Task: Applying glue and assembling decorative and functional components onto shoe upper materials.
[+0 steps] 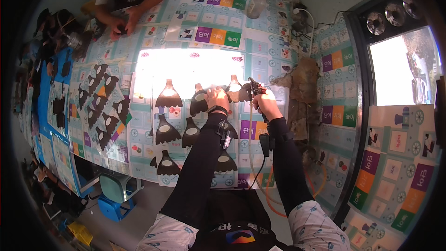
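Observation:
My right hand (pixel 267 103) is closed round the handle of a dark spray gun (pixel 255 87), whose nozzle end faces left. A pale hose (pixel 251 146) hangs down from the gun. My left hand (pixel 216 98) lies with fingers spread between two dark fan-shaped pieces with scalloped edges and a pale oval: one on its left (pixel 199 103), one on its right (pixel 236 92). It seems to touch them, though glare washes out the fingertips. Several more such pieces lie in rows, including one at the far left of the rows (pixel 169 95) and one lower down (pixel 167 132). My forearms hide some.
More dark pieces (pixel 96 107) overlap on a sheet at the left. A clear bottle (pixel 257 3) stands at the back. Across the table a person (pixel 134 0) handles a small dark thing. A window (pixel 406 65) is at the right; a stool (pixel 116 188) is below left. An orange hose (pixel 274 204) trails beside me.

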### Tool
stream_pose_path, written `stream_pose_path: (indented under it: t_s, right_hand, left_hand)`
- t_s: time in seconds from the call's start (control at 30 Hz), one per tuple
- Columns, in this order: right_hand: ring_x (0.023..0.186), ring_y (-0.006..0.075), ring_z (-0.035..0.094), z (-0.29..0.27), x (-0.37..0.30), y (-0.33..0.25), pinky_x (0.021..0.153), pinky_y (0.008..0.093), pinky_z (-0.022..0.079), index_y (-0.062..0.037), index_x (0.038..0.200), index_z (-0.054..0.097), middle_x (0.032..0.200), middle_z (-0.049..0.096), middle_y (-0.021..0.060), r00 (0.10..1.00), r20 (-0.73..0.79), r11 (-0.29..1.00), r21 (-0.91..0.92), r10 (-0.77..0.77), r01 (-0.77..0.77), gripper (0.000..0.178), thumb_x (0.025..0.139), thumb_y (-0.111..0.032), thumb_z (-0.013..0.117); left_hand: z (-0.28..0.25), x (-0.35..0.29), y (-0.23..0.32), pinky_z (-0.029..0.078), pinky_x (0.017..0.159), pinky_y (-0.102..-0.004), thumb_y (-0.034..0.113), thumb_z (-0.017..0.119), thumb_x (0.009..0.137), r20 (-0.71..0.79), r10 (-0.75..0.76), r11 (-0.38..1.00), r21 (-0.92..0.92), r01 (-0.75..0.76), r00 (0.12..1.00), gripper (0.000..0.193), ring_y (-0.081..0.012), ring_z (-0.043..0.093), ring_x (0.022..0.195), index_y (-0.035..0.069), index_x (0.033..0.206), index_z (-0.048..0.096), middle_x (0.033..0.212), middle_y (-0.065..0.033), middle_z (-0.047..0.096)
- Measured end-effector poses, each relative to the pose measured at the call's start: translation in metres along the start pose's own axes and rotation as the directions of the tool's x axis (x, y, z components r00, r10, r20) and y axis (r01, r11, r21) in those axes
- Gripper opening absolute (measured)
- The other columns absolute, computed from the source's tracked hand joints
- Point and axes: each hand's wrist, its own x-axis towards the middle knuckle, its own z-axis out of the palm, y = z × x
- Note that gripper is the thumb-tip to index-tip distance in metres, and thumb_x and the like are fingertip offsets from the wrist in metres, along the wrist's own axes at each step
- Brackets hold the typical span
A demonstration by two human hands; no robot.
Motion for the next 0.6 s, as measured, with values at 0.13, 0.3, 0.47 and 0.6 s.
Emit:
stream_pose_path:
  t_s: [0.13, 0.3, 0.47, 0.6]
  right_hand:
    - [0.042, 0.0126, 0.048, -0.003, 0.002, 0.002, 0.039, 0.0268, 0.036, -0.0014, 0.071, 0.055, 0.053, 0.053, 0.0054, 1.0, 0.031, 0.999, -0.042, 0.004, -0.002, 0.005, 0.074, 0.001, 0.051]
    - [0.043, 0.0122, 0.048, -0.001, 0.002, 0.002, 0.039, 0.0266, 0.036, -0.0007, 0.073, 0.056, 0.053, 0.053, 0.0054, 0.999, 0.005, 0.999, -0.012, -0.043, 0.043, 0.005, 0.074, -0.001, 0.052]
    - [0.042, 0.0132, 0.048, -0.009, -0.002, 0.004, 0.04, 0.0274, 0.036, 0.0, 0.074, 0.057, 0.053, 0.053, 0.0057, 0.999, -0.03, 0.995, -0.094, 0.029, -0.032, 0.006, 0.072, -0.001, 0.051]
    - [0.04, 0.0131, 0.047, -0.01, -0.007, 0.012, 0.038, 0.0272, 0.034, -0.001, 0.068, 0.055, 0.054, 0.053, 0.0058, 0.996, -0.02, 0.993, -0.085, 0.084, -0.085, 0.005, 0.071, -0.002, 0.051]
  left_hand:
    - [0.001, -0.001, -0.001, 0.039, 0.09, -0.0409, 0.019, 0.049, 0.088, -0.043, 0.014, 1.0, 0.005, -0.014, 0.999, 0.026, -0.0256, 0.052, 0.108, 0.004, 0.105, 0.063, 0.104, -0.0101, 0.062]
    - [-0.001, -0.001, 0.0, 0.04, 0.09, -0.0412, 0.019, 0.049, 0.088, -0.041, 0.016, 1.0, -0.012, -0.017, 0.999, 0.027, -0.0262, 0.052, 0.109, 0.004, 0.105, 0.063, 0.105, -0.0105, 0.062]
    - [-0.01, -0.001, 0.003, 0.039, 0.096, -0.0434, 0.015, 0.047, 0.09, 0.052, -0.02, 0.999, -0.036, 0.022, 0.998, 0.028, -0.0277, 0.051, 0.114, 0.003, 0.113, 0.058, 0.113, -0.0122, 0.06]
    - [-0.011, -0.001, 0.001, 0.039, 0.096, -0.0432, 0.014, 0.048, 0.089, 0.072, -0.031, 0.997, -0.068, 0.036, 0.997, 0.028, -0.0277, 0.051, 0.114, 0.003, 0.113, 0.058, 0.114, -0.0125, 0.06]
